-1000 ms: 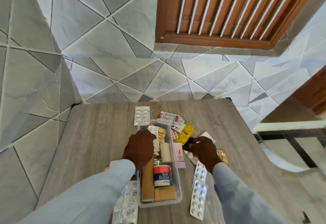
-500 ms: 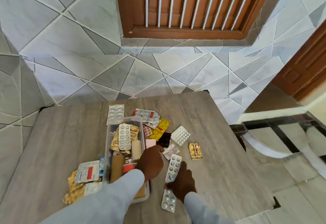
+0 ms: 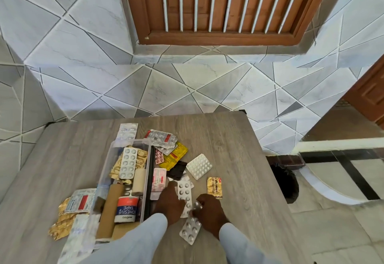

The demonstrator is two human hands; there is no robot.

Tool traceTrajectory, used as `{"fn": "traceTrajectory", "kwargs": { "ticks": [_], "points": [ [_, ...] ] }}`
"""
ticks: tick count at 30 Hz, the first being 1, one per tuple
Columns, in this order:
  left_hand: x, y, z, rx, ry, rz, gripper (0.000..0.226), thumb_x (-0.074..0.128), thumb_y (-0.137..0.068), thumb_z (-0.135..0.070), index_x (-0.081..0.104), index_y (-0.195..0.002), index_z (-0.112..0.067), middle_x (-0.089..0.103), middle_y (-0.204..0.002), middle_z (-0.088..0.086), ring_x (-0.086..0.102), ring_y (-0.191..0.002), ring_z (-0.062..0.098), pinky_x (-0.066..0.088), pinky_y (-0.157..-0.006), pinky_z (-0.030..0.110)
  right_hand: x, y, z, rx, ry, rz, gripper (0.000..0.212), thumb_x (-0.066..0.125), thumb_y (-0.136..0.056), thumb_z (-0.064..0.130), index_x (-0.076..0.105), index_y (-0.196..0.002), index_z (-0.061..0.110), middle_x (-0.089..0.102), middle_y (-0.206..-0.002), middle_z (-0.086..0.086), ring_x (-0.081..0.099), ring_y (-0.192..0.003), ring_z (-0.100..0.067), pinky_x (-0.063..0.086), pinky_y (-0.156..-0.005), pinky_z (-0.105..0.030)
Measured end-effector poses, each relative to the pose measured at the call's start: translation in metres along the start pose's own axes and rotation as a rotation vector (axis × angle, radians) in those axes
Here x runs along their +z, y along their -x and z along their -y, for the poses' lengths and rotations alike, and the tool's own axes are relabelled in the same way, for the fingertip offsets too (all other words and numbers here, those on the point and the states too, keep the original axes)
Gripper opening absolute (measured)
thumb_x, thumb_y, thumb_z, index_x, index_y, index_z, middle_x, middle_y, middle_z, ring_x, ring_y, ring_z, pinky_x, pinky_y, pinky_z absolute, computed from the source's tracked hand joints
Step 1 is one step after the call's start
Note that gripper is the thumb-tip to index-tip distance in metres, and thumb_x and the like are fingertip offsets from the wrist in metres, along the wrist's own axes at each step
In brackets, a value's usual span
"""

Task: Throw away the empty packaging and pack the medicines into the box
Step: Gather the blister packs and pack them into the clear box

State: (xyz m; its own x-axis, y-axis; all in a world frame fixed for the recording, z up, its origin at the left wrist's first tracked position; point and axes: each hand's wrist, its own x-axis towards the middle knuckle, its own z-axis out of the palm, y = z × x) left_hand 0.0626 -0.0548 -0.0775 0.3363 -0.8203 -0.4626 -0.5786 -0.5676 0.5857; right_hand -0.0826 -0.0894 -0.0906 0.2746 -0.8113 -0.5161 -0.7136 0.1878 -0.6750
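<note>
You're mid-sort: both hands work the loose strips on the desk (image 3: pixel 228 139), just right of the clear plastic box (image 3: pixel 145 145). Your left hand (image 3: pixel 169 201) lies flat on a long white blister strip (image 3: pixel 185 193), fingers spread over its near end, pinning it, not closed round it. Your right hand (image 3: pixel 208 211) pinches a small crumpled foil piece (image 3: pixel 197 205) at the fingertips, grip clamped on it; whether it's spent I can't tell, looks so.

Next move, as a judgement: if the foil is empty it goes to the dark bin (image 3: pixel 287 182) on the floor, off the desk edge to the right of your right grip. The long strip shows pills, so it goes left into the box.

Under your right wrist lies another blister strip (image 3: pixel 190 230), pills in it. Beyond your grips: square white blister (image 3: pixel 199 166), gold sachet (image 3: pixel 215 187), pink strip (image 3: pixel 159 179) touching the box wall, black wrapper (image 3: pixel 176 170), yellow packet (image 3: pixel 175 155), and a red-and-silver strip (image 3: pixel 161 137).

The box already holds adhesive tape (image 3: pixel 126 208), bandage rolls, and a white blister. Left of the box, more sachets and a red-label strip (image 3: pixel 80 200) wait.

In the way: strips overlap, so lifting one may drag its neighbours. The box wall stands between your left grip and the inside.
</note>
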Motion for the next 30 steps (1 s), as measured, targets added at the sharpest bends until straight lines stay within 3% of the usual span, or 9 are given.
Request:
{"fn": "traceTrajectory", "kwargs": {
  "ticks": [3,7,11,14,16,19,21,24,30],
  "points": [
    [0.007,-0.002,-0.011,0.016,-0.169,-0.055,0.073,0.065,-0.083,-0.031,0.025,-0.143,-0.021,0.041,-0.137,0.011,0.043,-0.128,0.03,0.04,-0.101,0.039,-0.021,-0.013,-0.004,-0.05,-0.02,-0.019,0.017,0.069,-0.078,0.014,0.058,-0.077,0.027,0.06,-0.084,0.001,0.056,-0.071,-0.012,0.036,-0.049,-0.013],
    [0.016,-0.003,-0.02,-0.037,-0.243,-0.064,0.075,0.067,-0.08,-0.03,0.024,-0.142,-0.026,0.048,-0.133,0.007,0.047,-0.124,0.029,0.044,-0.096,0.041,-0.039,-0.027,-0.012,-0.044,-0.109,0.001,0.02,0.068,-0.074,0.006,0.07,-0.089,0.019,0.068,-0.093,-0.007,0.062,-0.076,-0.014,0.045,-0.056,-0.018],
    [0.011,-0.006,-0.017,-0.06,-0.021,-0.05,0.046,0.055,-0.078,-0.011,0.039,-0.117,-0.031,0.061,-0.11,0.005,0.059,-0.103,0.028,0.049,-0.085,0.039,-0.038,-0.032,-0.013,-0.026,-0.23,-0.019,0.018,0.07,-0.067,0.014,0.068,-0.082,0.025,0.068,-0.098,-0.012,0.065,-0.086,-0.025,0.052,-0.068,-0.035],
    [-0.005,0.001,-0.02,-0.028,0.174,-0.045,0.04,0.049,-0.079,-0.001,0.043,-0.105,-0.03,0.057,-0.089,0.001,0.059,-0.086,0.025,0.049,-0.073,0.037,-0.039,-0.027,0.007,-0.068,-0.299,-0.02,0.015,0.071,-0.075,0.002,0.067,-0.079,0.017,0.07,-0.085,-0.011,0.065,-0.076,-0.025,0.05,-0.067,-0.036],
    [-0.021,0.006,-0.023,0.048,0.226,-0.053,0.043,0.05,-0.079,0.002,0.045,-0.11,-0.028,0.053,-0.084,-0.004,0.056,-0.084,0.02,0.045,-0.071,0.031,-0.041,-0.026,0.023,-0.097,-0.379,-0.016,0.014,0.068,-0.078,-0.006,0.067,-0.082,0.007,0.068,-0.077,-0.011,0.062,-0.071,-0.022,0.048,-0.063,-0.033],
    [-0.06,0.016,-0.013,0.124,0.327,-0.097,0.054,0.054,-0.081,0.003,0.046,-0.125,-0.028,0.058,-0.099,-0.003,0.057,-0.093,0.017,0.045,-0.077,0.026,-0.031,-0.025,0.056,-0.164,-0.433,-0.008,0.018,0.069,-0.078,-0.004,0.069,-0.082,0.013,0.068,-0.079,-0.013,0.062,-0.072,-0.024,0.051,-0.065,-0.037],
    [-0.094,0.023,0.007,0.125,0.397,-0.163,0.054,0.055,-0.084,0.003,0.047,-0.127,-0.027,0.06,-0.104,-0.001,0.059,-0.096,0.017,0.049,-0.072,0.023,-0.016,-0.025,0.083,-0.232,-0.413,-0.011,0.018,0.071,-0.077,-0.001,0.07,-0.08,0.016,0.068,-0.076,-0.009,0.062,-0.07,-0.022,0.053,-0.065,-0.04],
    [-0.146,0.029,0.053,0.014,0.505,-0.24,0.042,0.063,-0.082,0.006,0.057,-0.112,-0.024,0.059,-0.085,0.003,0.06,-0.075,0.018,0.049,-0.051,0.018,0.016,-0.02,0.122,-0.337,-0.333,0.001,0.022,0.075,-0.074,0.002,0.068,-0.076,0.023,0.057,-0.063,-0.002,0.054,-0.061,-0.016,0.048,-0.061,-0.036],
    [-0.179,0.031,0.111,-0.05,0.396,-0.07,0.04,0.074,-0.07,-0.002,0.059,-0.094,-0.031,0.064,-0.084,0.011,0.065,-0.079,0.03,0.056,-0.067,0.042,0.079,0.003,0.157,-0.394,-0.015,0.042,0.033,0.077,-0.074,0.014,0.056,-0.073,0.039,0.049,-0.059,0.008,0.047,-0.051,-0.003,0.042,-0.056,-0.022]
  ]
}}
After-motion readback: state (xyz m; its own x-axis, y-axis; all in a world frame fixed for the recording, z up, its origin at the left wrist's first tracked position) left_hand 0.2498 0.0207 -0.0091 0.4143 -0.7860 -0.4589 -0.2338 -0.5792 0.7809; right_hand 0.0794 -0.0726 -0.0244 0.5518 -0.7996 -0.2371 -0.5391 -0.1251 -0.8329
